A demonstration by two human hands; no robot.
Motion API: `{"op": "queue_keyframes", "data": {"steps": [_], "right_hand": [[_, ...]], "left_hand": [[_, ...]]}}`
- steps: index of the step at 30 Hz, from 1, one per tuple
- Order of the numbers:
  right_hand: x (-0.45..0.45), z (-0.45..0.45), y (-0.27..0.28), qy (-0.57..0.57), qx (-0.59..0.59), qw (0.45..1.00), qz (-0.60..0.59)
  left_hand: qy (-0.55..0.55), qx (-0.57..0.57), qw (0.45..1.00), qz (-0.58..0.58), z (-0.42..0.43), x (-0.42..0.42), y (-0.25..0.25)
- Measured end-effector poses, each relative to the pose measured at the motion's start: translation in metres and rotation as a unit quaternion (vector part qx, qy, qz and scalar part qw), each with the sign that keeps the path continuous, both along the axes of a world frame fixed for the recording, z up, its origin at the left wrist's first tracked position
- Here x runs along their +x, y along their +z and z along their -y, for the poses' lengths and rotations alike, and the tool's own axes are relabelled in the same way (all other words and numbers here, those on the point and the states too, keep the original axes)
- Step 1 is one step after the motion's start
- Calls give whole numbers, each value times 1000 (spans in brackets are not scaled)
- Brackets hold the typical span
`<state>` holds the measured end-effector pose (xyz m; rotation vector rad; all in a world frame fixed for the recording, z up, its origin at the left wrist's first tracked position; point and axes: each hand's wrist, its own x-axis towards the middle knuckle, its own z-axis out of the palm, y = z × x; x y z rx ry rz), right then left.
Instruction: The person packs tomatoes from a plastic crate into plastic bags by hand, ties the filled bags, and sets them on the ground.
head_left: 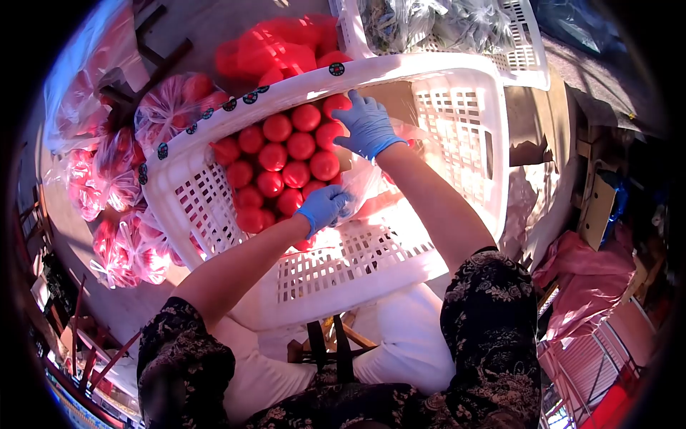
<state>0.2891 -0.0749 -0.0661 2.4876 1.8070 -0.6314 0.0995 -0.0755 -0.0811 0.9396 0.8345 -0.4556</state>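
Observation:
A white plastic basket (325,289) with slotted walls stands before me, a pile of round red tomatoes (301,146) in its left and middle part. My right hand (368,127), in a blue glove, has its fingers spread at the upper right of the pile, against the tomatoes there. Lower down, my left hand (325,207), also gloved in blue, is closed on the edge of a clear plastic bag (363,182). The bag hangs between both hands, at the right side of the pile.
Tied bags of red tomatoes (132,250) lie left of the basket. Red netting (275,46) is behind it. A second white basket (529,43) with plastic bags stands at the upper right. Pink cloth (589,275) lies at the right.

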Motion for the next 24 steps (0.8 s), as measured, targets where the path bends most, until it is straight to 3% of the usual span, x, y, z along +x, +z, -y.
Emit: {"op": "queue_keyframes", "data": {"steps": [3, 7, 12, 14, 16, 18, 19, 22, 24], "right_hand": [[-14, -11, -26, 12, -166, 984, 69], [-11, -14, -66, -17, -135, 990, 38], [5, -12, -47, 22, -134, 989, -55], [22, -4, -36, -82, -57, 982, -163], [45, 9, -3, -175, -9, 934, -312], [68, 26, 54, -236, -9, 810, -537], [82, 39, 62, -210, 12, 771, -601], [94, 70, 88, -180, -44, 604, -775], [85, 92, 62, -194, -87, 669, -712]], "left_hand": [[13, -3, 1000, 0, -8, -4, -4], [22, -17, 1000, -7, -11, 1, -1], [65, -91, 994, -8, -18, 2, -1], [78, -126, 989, -2, -23, -2, -9], [48, -105, 992, 56, -29, 3, -2], [57, -59, 986, 146, -32, 13, 10], [28, -22, 979, 201, -32, 13, 6], [-46, 131, 976, 169, -46, 14, 11], [-14, 176, 976, 126, -56, 17, 2]]}}
